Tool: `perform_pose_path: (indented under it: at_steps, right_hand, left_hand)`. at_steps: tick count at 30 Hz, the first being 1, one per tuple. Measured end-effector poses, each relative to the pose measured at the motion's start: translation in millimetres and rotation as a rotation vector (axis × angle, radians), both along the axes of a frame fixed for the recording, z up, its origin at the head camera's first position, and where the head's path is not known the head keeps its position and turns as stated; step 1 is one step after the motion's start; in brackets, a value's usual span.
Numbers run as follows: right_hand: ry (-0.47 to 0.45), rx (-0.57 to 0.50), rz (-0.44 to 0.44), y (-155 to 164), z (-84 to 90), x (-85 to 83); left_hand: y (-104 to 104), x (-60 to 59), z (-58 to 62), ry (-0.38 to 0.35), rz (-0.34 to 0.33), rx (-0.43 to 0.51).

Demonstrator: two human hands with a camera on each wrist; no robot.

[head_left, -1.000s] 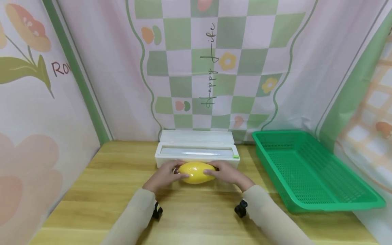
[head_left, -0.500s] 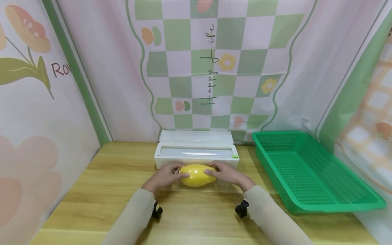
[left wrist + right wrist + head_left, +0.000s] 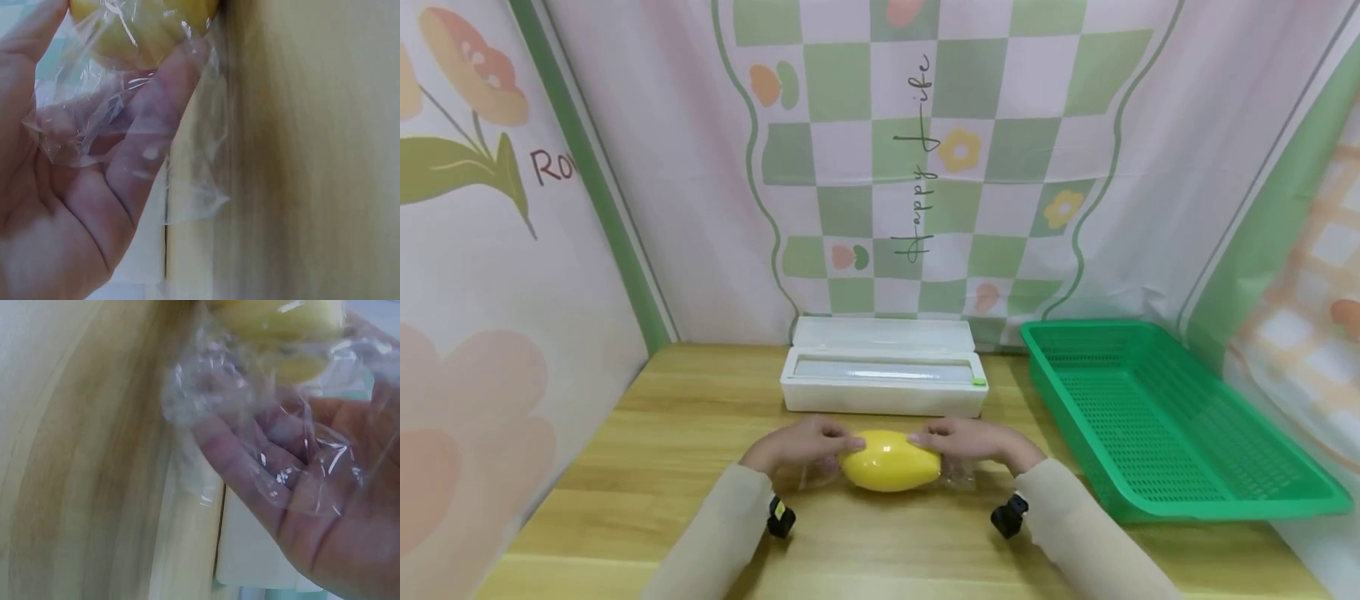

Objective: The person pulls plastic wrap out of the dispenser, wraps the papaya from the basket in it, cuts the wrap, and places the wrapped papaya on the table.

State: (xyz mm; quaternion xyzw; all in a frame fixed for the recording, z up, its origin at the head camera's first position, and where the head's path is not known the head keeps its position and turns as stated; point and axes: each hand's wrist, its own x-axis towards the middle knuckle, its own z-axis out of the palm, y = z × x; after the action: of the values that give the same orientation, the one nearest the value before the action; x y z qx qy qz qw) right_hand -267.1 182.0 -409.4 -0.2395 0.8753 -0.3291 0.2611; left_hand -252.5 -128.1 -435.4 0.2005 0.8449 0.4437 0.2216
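The thin cling film [image 3: 958,473] could tear or bunch if the two hands pull its loose ends unevenly, since it is stretched tight over the smooth yellow mango [image 3: 891,460]. The fruit could also slide sideways out of the wrap, because its glossy skin gives the film little to hold on to, and crumpled ends may stick to the fingers rather than to the fruit.

The mango lies on its side on the wooden bench [image 3: 640,433], in front of the white cling film dispenser box [image 3: 883,379] and well apart from the green plastic basket [image 3: 1165,417] off to the right. The left hand [image 3: 801,446] touches its left end, fingers curled over the film gathered there; in the left wrist view the film [image 3: 119,119] drapes across the fingers. The right hand [image 3: 973,442] holds the right end likewise, film bunched against its palm in the right wrist view.
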Motion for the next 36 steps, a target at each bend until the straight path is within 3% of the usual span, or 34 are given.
perform_pose_path:
  at_steps: [4, 9, 14, 17, 19, 26, 34, 36]
  right_hand:
    - [0.050, 0.061, 0.002, 1, 0.8, 0.1]
    - [0.201, 0.004, -0.040, -2, -1.4, -1.1]
    - [0.440, -0.123, 0.074, -8, 1.0, -1.2]
    - [0.512, -0.133, 0.136, -12, 5.6, -0.1]
    - [0.478, -0.131, 0.147, -14, 7.8, 1.0]
    - [0.222, -0.129, 0.117, -11, 4.8, 2.8]
    - [0.091, -0.149, 0.157, -10, 3.7, 2.9]
    - [0.070, -0.136, 0.159, -9, 4.3, 3.3]
  left_hand:
    - [1, 1.6, 4.4, -0.036, -0.003, -0.023]
    - [2, -2.9, 5.2, -0.039, -0.002, -0.053]
    - [4, -7.3, 4.0, -0.058, 0.021, -0.031]
    - [4, -8.0, 4.1, -0.044, 0.040, -0.046]
    - [4, -8.1, 4.0, -0.042, 0.042, -0.052]
    - [2, -4.5, 4.8, -0.076, 0.056, -0.098]
    - [1, -0.2, 0.4, -0.128, 0.013, -0.070]
    - [1, 0.3, -0.9, -0.113, 0.019, -0.080]
